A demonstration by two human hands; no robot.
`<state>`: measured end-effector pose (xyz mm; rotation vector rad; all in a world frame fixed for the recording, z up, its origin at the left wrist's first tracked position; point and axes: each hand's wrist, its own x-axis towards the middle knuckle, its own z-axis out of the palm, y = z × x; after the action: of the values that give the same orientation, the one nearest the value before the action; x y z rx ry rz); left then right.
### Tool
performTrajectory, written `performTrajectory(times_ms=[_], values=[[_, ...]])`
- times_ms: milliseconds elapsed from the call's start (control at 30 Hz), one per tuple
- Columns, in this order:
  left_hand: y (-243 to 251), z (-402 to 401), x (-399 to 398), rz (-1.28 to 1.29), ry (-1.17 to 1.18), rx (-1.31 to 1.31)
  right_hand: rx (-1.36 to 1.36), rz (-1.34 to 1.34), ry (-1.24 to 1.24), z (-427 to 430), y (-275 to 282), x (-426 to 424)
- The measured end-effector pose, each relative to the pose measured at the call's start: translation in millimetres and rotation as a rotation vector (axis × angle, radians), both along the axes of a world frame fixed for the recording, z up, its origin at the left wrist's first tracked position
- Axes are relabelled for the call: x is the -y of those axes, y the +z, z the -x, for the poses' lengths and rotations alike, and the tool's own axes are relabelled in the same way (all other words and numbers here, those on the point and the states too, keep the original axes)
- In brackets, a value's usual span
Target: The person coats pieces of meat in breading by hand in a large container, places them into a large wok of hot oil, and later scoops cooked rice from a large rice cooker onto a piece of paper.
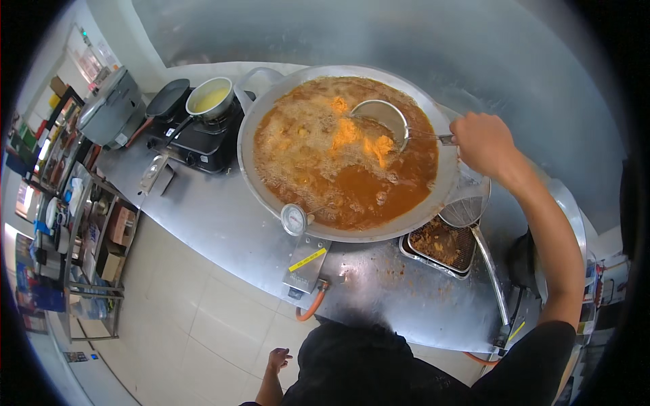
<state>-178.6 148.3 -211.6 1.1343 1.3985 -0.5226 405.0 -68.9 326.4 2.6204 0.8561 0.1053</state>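
My right hand [482, 141] grips the handle of a fine-mesh skimmer [384, 114] from the wok's right side. The skimmer's round head rests partly in brown, bubbling oil [370, 195] in a large metal wok [249, 175]. Bright orange fried pieces [345, 133] float beside and below the skimmer; paler ones show through the foam at the left. A dial thermometer [294, 220] is fixed at the wok's near rim. Low beside my body hangs my left hand [279, 358], holding nothing, its fingers partly apart.
Left of the wok, a small pan of yellow liquid [212, 96] stands on a portable gas stove [203, 147], near a dark pan [167, 99] and a grey rice cooker [112, 109]. At right, a wire strainer [466, 203] overlaps a tray of brown crumbs [441, 243]. An orange hose [315, 306] hangs at the steel counter's edge.
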Motion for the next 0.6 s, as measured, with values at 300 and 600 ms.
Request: performTrajectory(times_ms=[300,600], values=[[-4,-6,-26,0.052,-0.049,0.028,0.371,-0.070,-0.075,26,3,49],[-29,-33,-95,-0.117,-0.129,0.330,-0.013,-0.612,-0.297,-2,-14,221]])
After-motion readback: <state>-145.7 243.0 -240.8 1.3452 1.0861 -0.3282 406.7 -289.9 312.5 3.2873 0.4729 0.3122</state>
